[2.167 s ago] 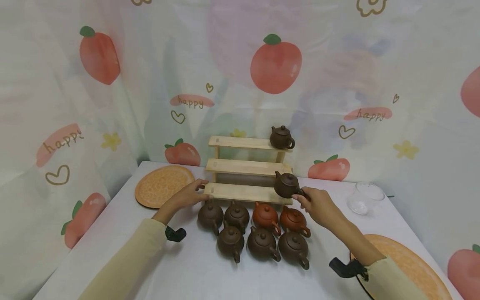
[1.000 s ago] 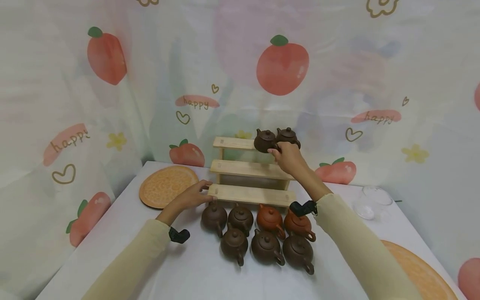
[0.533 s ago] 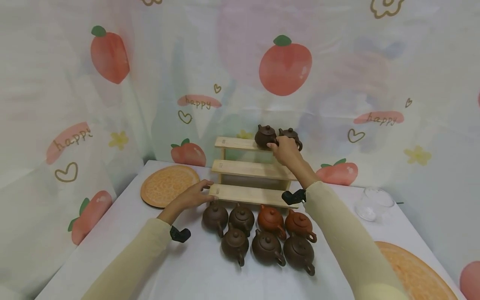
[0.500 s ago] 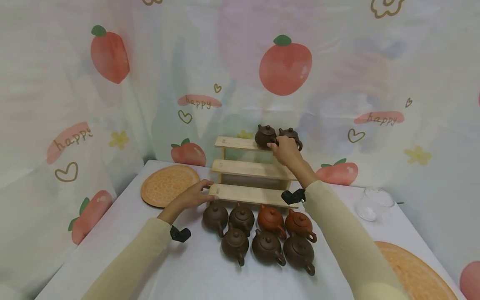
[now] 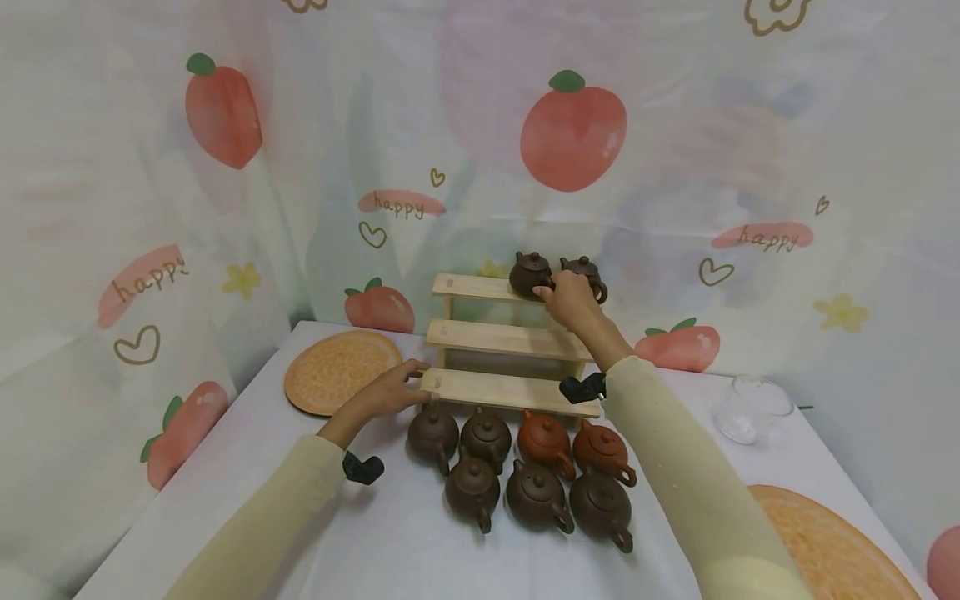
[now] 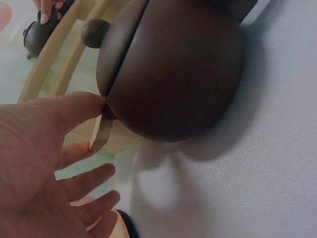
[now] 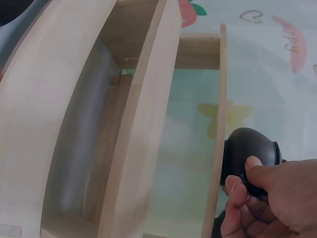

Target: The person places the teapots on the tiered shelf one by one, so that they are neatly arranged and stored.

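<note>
My right hand (image 5: 573,302) pinches a small dark brown teapot (image 5: 529,273) by its handle side. That teapot sits upright on the top tier of a three-tier wooden display stand (image 5: 506,337), left of another dark teapot (image 5: 582,267) that my hand partly covers. In the right wrist view, thumb and fingers of my right hand (image 7: 270,198) press on the held teapot (image 7: 247,148). At the lowest tier's left end, my left hand (image 5: 386,390) grips the wood between thumb and index finger. The left wrist view shows a teapot (image 6: 173,69) close beside that thumb.
In front of the stand are several dark teapots (image 5: 535,492) and two reddish ones (image 5: 545,439), (image 5: 602,447). Round orange-patterned mats lie at back left (image 5: 341,371) and front right (image 5: 825,542). Clear glassware (image 5: 753,408) stands at the right, before a fruit-print backdrop (image 5: 573,137).
My right hand has carried the dark teapot from beside the lowest tier up and left onto the top tier, beside the other one. Over the last half second both hands hold nearly still.
</note>
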`<state>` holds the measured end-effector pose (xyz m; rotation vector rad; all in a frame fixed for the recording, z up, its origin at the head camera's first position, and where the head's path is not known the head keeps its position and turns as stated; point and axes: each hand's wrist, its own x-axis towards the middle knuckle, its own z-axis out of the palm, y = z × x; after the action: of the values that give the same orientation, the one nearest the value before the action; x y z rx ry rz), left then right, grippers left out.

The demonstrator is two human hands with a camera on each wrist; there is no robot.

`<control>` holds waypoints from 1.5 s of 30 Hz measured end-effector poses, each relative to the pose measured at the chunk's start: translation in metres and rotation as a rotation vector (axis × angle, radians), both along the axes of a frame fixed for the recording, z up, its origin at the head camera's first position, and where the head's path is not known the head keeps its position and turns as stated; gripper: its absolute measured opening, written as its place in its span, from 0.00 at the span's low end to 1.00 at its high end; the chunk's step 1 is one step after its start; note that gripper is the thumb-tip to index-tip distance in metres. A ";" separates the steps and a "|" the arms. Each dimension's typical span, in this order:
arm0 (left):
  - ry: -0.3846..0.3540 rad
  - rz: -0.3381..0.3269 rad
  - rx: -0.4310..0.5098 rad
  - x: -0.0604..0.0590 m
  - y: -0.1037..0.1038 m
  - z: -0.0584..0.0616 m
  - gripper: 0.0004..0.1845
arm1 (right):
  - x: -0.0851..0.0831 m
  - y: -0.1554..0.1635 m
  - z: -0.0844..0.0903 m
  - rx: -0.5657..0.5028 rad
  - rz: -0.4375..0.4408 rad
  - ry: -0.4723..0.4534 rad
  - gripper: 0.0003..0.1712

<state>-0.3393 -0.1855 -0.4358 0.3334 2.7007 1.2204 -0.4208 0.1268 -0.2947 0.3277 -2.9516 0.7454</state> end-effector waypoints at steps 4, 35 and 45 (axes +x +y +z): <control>0.001 0.000 -0.002 0.001 0.002 0.001 0.36 | 0.001 0.002 0.002 -0.005 -0.010 -0.017 0.25; 0.006 -0.017 -0.016 0.000 0.002 0.001 0.36 | 0.063 0.060 -0.017 0.032 0.130 0.004 0.21; 0.004 -0.013 -0.006 -0.001 0.002 -0.001 0.36 | 0.114 0.099 -0.055 0.110 0.155 -0.012 0.21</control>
<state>-0.3401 -0.1833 -0.4371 0.3532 2.7009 1.2087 -0.3072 0.2258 -0.3499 0.5677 -3.0113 0.6029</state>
